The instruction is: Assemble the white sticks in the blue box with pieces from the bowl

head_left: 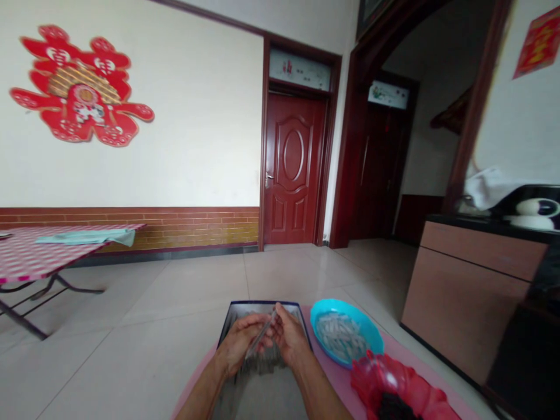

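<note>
Pale floor tile (175, 297) spreading under pink mat (336, 379); dark-rimmed box (262, 309) lying open on mat, blue plastic basin (321, 312) beside it holding pale strips (339, 335). Left hand (238, 344) and right hand (291, 338) pinching slim silvery strip (261, 333) together above box. Red wooden door (291, 169) standing closed ahead.

Both bare forearms reach forward from the near edge, the left forearm (199, 396) and right forearm (321, 392) angling inward. The left hand (240, 344) and right hand (289, 339) meet at the center, close together, wrists bent slightly, their fingers (280, 318) curled inward and nearly touching.
</note>
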A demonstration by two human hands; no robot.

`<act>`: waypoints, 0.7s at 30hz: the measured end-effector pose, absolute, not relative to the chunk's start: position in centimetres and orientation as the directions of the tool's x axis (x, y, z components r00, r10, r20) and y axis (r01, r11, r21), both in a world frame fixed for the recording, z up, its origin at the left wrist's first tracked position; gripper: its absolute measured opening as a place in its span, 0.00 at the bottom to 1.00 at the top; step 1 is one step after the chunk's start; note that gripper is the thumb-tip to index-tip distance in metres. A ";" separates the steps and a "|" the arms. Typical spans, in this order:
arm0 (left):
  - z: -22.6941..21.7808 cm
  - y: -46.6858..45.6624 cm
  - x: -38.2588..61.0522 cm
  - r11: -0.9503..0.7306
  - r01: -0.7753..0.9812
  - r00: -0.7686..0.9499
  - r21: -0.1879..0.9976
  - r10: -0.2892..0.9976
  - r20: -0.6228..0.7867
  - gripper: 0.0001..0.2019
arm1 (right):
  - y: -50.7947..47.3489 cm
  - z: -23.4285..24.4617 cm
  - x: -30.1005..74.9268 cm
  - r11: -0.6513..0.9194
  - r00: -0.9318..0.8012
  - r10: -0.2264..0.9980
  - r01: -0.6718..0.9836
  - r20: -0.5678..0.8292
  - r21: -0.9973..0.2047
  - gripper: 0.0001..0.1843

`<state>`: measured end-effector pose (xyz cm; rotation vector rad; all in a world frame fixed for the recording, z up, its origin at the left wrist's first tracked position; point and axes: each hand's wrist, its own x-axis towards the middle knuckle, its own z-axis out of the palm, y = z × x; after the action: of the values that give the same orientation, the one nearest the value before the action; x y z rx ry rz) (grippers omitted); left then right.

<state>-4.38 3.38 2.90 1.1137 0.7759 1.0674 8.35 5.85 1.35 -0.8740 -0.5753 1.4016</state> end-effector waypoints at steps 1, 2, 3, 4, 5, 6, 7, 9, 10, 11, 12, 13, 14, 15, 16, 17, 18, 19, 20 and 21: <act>3.0 3.3 -4.4 0.092 -0.303 0.318 0.949 0.948 0.010 0.20 | 5.9 1.4 8.3 -0.055 0.113 0.981 -0.607 -0.155 -0.793 0.22; 3.1 3.3 -4.5 0.097 -0.326 0.309 0.940 0.951 0.009 0.21 | 5.9 1.5 8.2 -0.062 0.109 0.980 -0.615 -0.163 -0.786 0.22; 3.1 3.3 -4.6 0.098 -0.347 0.300 0.933 0.954 0.012 0.22 | 5.9 1.5 8.2 -0.072 0.105 0.979 -0.620 -0.174 -0.781 0.21; 3.1 3.4 -4.6 0.093 -0.366 0.285 0.926 0.959 0.016 0.24 | 5.8 1.6 8.2 -0.086 0.099 0.977 -0.621 -0.187 -0.779 0.20; 3.0 3.6 -4.7 0.081 -0.378 0.261 0.922 0.965 0.022 0.25 | 5.8 1.6 8.1 -0.104 0.092 0.975 -0.617 -0.202 -0.780 0.19; 2.9 3.7 -4.7 0.060 -0.381 0.229 0.922 0.973 0.031 0.25 | 5.7 1.6 8.1 -0.124 0.084 0.972 -0.609 -0.219 -0.783 0.18; 2.8 3.9 -4.8 0.035 -0.376 0.190 0.926 0.981 0.040 0.25 | 5.7 1.6 8.0 -0.145 0.075 0.969 -0.596 -0.235 -0.790 0.17; 2.6 4.2 -4.9 -0.022 -0.342 0.102 0.939 0.993 0.060 0.25 | 5.6 1.5 7.8 -0.192 0.049 0.964 -0.555 -0.262 -0.810 0.15; 2.5 4.4 -4.9 -0.049 -0.323 0.063 0.945 0.995 0.073 0.24 | 5.5 1.4 7.7 -0.215 0.034 0.962 -0.525 -0.272 -0.823 0.15; 2.4 4.5 -5.0 -0.071 -0.306 0.033 0.949 0.996 0.085 0.24 | 5.5 1.3 7.5 -0.232 0.024 0.960 -0.492 -0.279 -0.839 0.15; 2.4 4.5 -5.1 -0.087 -0.294 0.011 0.952 0.995 0.095 0.22 | 5.5 1.2 7.3 -0.239 0.023 0.960 -0.459 -0.280 -0.856 0.16; 2.4 4.6 -5.1 -0.096 -0.288 -0.002 0.953 0.995 0.100 0.21 | 5.5 1.1 7.2 -0.230 0.037 0.962 -0.428 -0.271 -0.874 0.16; 2.4 4.6 -5.1 -0.099 -0.289 -0.005 0.952 0.995 0.102 0.20 | 5.5 1.0 7.0 -0.204 0.063 0.967 -0.401 -0.249 -0.893 0.16; 2.4 4.5 -5.1 -0.093 -0.295 -0.001 0.951 0.995 0.097 0.20 | 5.5 0.9 6.9 -0.162 0.098 0.972 -0.380 -0.214 -0.911 0.15; 2.5 4.5 -5.0 -0.084 -0.302 0.004 0.950 0.996 0.089 0.20 | 5.5 0.9 6.8 -0.114 0.132 0.976 -0.367 -0.173 -0.923 0.14; 2.5 4.4 -4.9 -0.076 -0.307 0.009 0.949 0.997 0.082 0.20 | 5.6 0.9 6.8 -0.055 0.168 0.978 -0.354 -0.121 -0.934 0.13; 2.6 4.3 -4.8 -0.073 -0.305 0.014 0.949 0.997 0.082 0.20 | 5.6 0.9 6.9 0.011 0.204 0.977 -0.329 -0.060 -0.944 0.13; 2.6 4.3 -4.7 -0.076 -0.295 0.022 0.952 0.996 0.086 0.21 | 5.7 1.1 7.0 0.074 0.237 0.971 -0.276 0.007 -0.958 0.14; 2.6 4.2 -4.6 -0.081 -0.277 0.030 0.957 0.995 0.093 0.22 | 5.9 1.4 7.3 0.129 0.262 0.962 -0.207 0.072 -0.970 0.14; 2.6 4.2 -4.4 -0.087 -0.252 0.042 0.964 0.994 0.101 0.23 | 6.2 1.8 7.7 0.170 0.279 0.951 -0.122 0.131 -0.978 0.14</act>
<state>-4.45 4.20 2.59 1.1124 0.9353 1.3465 7.73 6.18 1.75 -1.1107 -0.9749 0.9658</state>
